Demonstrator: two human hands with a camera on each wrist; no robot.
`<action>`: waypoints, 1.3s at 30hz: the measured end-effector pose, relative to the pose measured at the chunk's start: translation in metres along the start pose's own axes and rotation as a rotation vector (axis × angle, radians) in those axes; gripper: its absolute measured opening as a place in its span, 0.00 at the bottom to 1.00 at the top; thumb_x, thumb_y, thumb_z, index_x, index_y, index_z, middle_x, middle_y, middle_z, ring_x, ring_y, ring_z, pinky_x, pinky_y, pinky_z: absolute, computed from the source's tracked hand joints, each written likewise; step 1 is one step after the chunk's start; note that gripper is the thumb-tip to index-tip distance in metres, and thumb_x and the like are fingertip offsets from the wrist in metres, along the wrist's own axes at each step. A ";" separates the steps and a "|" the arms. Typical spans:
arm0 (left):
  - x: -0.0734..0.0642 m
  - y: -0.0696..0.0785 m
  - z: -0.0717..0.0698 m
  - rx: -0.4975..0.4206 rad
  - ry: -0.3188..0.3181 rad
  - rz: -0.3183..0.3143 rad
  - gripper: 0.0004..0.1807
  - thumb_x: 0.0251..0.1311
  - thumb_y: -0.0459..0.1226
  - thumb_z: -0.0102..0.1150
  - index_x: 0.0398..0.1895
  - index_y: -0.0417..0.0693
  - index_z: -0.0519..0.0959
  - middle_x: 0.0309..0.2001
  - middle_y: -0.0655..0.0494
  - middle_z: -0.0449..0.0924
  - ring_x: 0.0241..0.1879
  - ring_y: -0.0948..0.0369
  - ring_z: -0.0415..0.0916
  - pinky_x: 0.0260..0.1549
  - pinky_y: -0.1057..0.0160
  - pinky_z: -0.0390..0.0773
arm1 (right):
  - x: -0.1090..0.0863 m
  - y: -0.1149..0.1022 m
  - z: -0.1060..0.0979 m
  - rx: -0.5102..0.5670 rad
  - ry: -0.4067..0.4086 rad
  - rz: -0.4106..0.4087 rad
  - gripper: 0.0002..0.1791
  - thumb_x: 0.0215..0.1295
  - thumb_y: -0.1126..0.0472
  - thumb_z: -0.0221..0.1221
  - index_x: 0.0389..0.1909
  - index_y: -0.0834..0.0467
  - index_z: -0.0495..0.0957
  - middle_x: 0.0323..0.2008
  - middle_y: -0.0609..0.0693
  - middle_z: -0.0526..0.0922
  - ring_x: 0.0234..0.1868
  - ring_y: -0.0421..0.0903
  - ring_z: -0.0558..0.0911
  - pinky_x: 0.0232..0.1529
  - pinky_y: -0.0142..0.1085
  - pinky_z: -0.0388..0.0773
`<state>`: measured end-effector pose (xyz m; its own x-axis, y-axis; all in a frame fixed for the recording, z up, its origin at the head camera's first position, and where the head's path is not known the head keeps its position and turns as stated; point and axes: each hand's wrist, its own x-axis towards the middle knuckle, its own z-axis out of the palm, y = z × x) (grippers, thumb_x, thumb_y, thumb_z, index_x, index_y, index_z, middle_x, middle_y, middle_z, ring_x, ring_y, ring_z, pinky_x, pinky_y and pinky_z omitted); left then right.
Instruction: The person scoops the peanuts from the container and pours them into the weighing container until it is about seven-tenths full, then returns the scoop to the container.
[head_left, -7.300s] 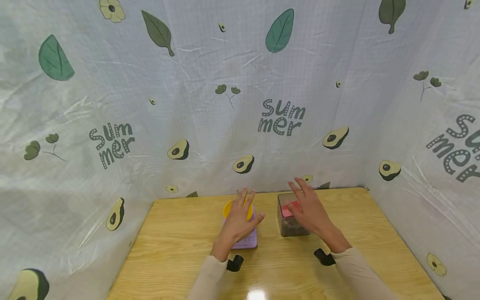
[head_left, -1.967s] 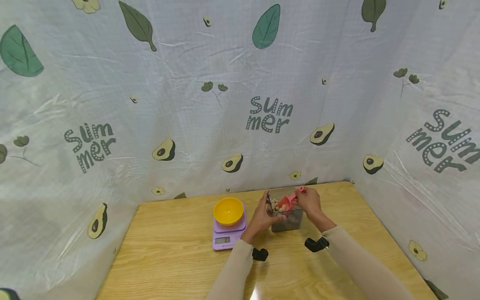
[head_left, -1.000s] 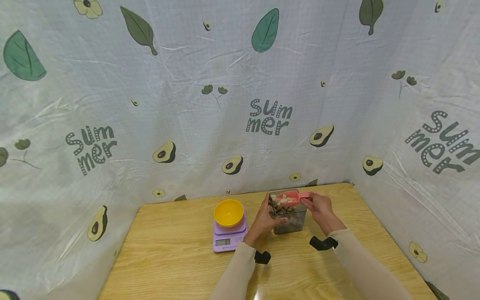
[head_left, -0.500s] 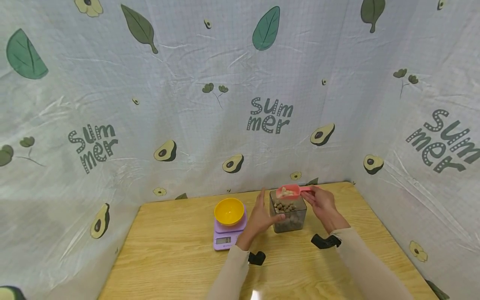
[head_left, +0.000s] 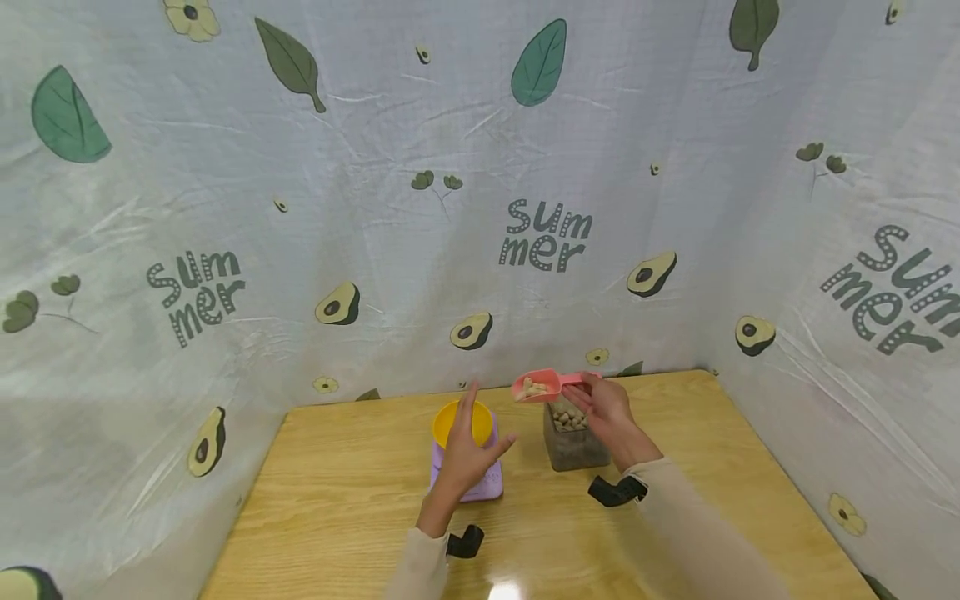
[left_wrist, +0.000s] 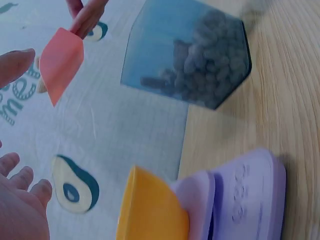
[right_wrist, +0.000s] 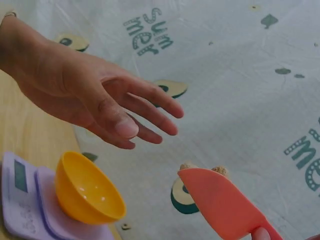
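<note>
My right hand (head_left: 611, 417) grips the handle of a pink scoop (head_left: 553, 382), raised above a see-through grey container (head_left: 577, 452). Several tan, peanut-like pieces (head_left: 532, 388) lie in the scoop, and more fill the lower part of the container. With fingers spread and nothing held, my left hand (head_left: 465, 458) hovers over the yellow bowl (right_wrist: 90, 192). That bowl shows nothing inside in the right wrist view. It stands on a lilac kitchen scale (right_wrist: 22, 212), whose display is hidden by the left hand in the head view.
A wooden table (head_left: 337, 500) carries the scale and the container side by side. A patterned white sheet (head_left: 420, 250) encloses it at the back and both sides. Each wrist bears a small black camera mount (head_left: 467, 542).
The right hand picked up the scoop, filled it from the container, then lifted it and moved left. The left hand has released the container's side and moved left over the bowl.
</note>
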<state>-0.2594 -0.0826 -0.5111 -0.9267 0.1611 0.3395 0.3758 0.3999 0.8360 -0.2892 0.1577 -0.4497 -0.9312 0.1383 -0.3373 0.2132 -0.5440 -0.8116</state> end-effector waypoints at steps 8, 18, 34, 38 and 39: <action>-0.007 -0.024 -0.023 0.090 0.062 -0.086 0.57 0.50 0.48 0.73 0.79 0.61 0.46 0.79 0.52 0.47 0.73 0.42 0.57 0.68 0.37 0.61 | 0.009 0.026 0.026 -0.062 0.005 -0.036 0.18 0.76 0.64 0.47 0.61 0.70 0.66 0.42 0.55 0.79 0.34 0.39 0.87 0.48 0.34 0.83; -0.006 -0.057 -0.030 0.132 -0.024 -0.186 0.65 0.46 0.55 0.74 0.79 0.50 0.42 0.80 0.46 0.40 0.75 0.41 0.52 0.71 0.38 0.56 | 0.028 0.058 0.047 -0.131 0.017 -0.066 0.19 0.76 0.65 0.46 0.59 0.75 0.66 0.50 0.67 0.77 0.37 0.45 0.87 0.47 0.37 0.84; -0.009 -0.091 -0.031 0.119 -0.043 -0.237 0.62 0.49 0.51 0.74 0.77 0.33 0.45 0.74 0.32 0.53 0.71 0.38 0.58 0.70 0.39 0.59 | 0.036 0.098 0.069 -0.441 0.007 -0.173 0.19 0.76 0.60 0.47 0.56 0.71 0.73 0.47 0.70 0.83 0.44 0.55 0.88 0.46 0.41 0.85; -0.009 -0.093 -0.030 0.102 -0.042 -0.222 0.62 0.49 0.51 0.74 0.76 0.33 0.45 0.74 0.32 0.53 0.72 0.38 0.57 0.70 0.39 0.59 | 0.032 0.102 0.075 -0.678 -0.034 -0.379 0.16 0.76 0.58 0.50 0.47 0.67 0.78 0.41 0.64 0.86 0.38 0.53 0.89 0.39 0.38 0.86; -0.009 -0.093 -0.030 0.103 -0.041 -0.213 0.62 0.49 0.50 0.74 0.76 0.32 0.46 0.74 0.31 0.53 0.72 0.37 0.57 0.70 0.39 0.59 | 0.031 0.103 0.077 -0.728 -0.050 -0.446 0.15 0.75 0.59 0.50 0.44 0.66 0.79 0.38 0.63 0.87 0.36 0.52 0.89 0.36 0.37 0.86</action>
<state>-0.2864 -0.1487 -0.5790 -0.9851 0.0984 0.1409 0.1716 0.5186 0.8376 -0.3185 0.0422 -0.5069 -0.9815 0.1667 0.0942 -0.0556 0.2226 -0.9733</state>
